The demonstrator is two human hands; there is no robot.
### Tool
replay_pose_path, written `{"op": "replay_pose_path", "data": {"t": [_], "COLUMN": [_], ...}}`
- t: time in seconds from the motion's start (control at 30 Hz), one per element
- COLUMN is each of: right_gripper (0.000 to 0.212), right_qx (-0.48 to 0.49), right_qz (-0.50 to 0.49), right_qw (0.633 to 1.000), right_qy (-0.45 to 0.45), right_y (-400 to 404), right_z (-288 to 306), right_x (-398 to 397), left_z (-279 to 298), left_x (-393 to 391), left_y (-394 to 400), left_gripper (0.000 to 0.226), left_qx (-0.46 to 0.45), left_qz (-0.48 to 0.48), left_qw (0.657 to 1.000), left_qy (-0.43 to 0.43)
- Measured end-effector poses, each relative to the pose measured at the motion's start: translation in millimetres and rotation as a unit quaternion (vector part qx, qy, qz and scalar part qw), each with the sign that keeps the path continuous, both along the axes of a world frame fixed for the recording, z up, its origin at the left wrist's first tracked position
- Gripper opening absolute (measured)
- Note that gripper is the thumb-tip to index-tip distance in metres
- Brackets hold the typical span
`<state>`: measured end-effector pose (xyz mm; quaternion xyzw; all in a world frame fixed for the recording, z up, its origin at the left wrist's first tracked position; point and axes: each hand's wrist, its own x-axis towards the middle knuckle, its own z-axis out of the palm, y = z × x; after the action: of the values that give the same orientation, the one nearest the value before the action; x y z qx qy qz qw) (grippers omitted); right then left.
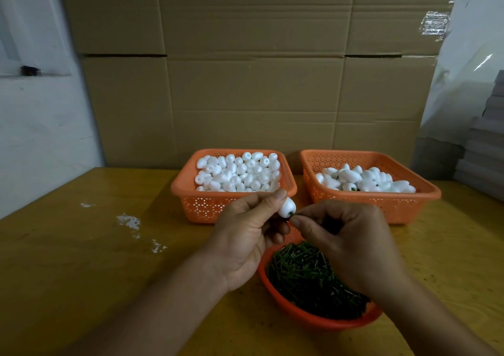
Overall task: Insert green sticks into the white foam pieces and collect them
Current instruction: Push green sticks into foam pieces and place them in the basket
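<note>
Head view: the left hand (245, 230) pinches a white foam piece (287, 207) between thumb and curled fingers, above the table (81, 273). The piece is egg-shaped, smooth and matte, tilted with its narrow end pointing down toward the right hand (346, 235). A green stick (292, 214) shows as a short dark stub at that narrow end, touching the foam; the right hand's thumb and forefinger pinch it, its other fingers curled in. How deep the stick sits in the foam cannot be told.

Just below both hands, partly under the right wrist, a round orange bowl (300, 314) holds a heap of thin dark green sticks (302, 273) lying every way. Beyond the left hand, an orange perforated basket (201, 205) is full of plain white foam pieces (240, 172). Beyond the right hand, a second like basket (381, 205) holds foam pieces (365, 181) with green stubs showing on a few. Left of the left hand, white crumbs (128, 222) lie on the table. Cardboard boxes (245, 82) stand behind the baskets.
</note>
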<state>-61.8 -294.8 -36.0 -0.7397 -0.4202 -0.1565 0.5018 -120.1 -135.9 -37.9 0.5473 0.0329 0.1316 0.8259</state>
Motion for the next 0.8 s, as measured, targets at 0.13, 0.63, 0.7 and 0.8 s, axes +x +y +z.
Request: {"op": "replay_pose_path", "data": {"t": [0.13,0.63,0.7,0.8], "right_gripper": [0.021,0.005,0.008,0.013], "right_qx": [0.005,0.018,0.015,0.011], "right_qz": [-0.007,-0.009,-0.002,-0.001], "right_qw": [1.0,0.999,0.999,1.0], "right_qy": [-0.001,0.035,0.032,0.023], "right_y": [1.2,5.5,5.7,6.1], "right_z": [0.1,-8.0,-7.6,-7.0], "right_x": [-0.4,2.2,1.3,0.2], "left_z": [-0.3,-4.8,-5.4,-7.0], "left_x": [-0.4,1.8,2.4,2.1], "left_y": [-1.4,-2.1,-1.0,1.6], "left_gripper": [0.023,0.024,0.025,0.025], "left_qx": [0.011,0.103,0.117,0.153], "left_qz": [0.006,0.034,0.041,0.049], "left_qw": [1.0,0.991,0.989,0.983], "left_qy": [-0.014,-0.076,-0.084,-0.089]}}
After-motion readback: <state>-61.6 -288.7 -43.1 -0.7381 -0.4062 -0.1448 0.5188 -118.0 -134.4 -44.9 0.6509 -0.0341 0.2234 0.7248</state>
